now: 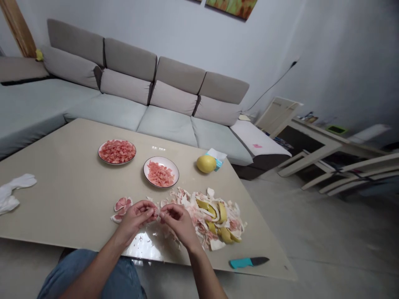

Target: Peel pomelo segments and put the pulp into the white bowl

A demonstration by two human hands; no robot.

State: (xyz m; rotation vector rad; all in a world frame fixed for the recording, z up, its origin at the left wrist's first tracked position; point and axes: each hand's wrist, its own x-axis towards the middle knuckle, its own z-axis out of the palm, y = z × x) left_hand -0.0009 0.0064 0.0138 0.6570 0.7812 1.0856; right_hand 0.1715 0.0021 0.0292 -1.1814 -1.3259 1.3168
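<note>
Near the table's front edge, my left hand [141, 212] pinches a small piece of pink pomelo flesh [155, 213], mostly covered by the fingers. My right hand [178, 223] is closed in a pinch at the same piece, its fingertips almost meeting the left ones; a whitish bit, seemingly membrane, shows between them. Just left of my left hand lie pomelo segments [122, 204] with white skin. A heap of pomelo peel [222, 211] and membrane scraps spreads to the right of my right hand. Beyond my hands stands a plate of pink pulp pieces [160, 172].
A fuller plate of pulp [117, 151] sits farther left. A whole yellow pomelo [206, 164] rests by a tissue pack [218, 157]. The knife [249, 262] with a turquoise handle lies near the front right edge. White cloth or tissue [14, 193] is at far left. A sofa [168, 120] stands behind.
</note>
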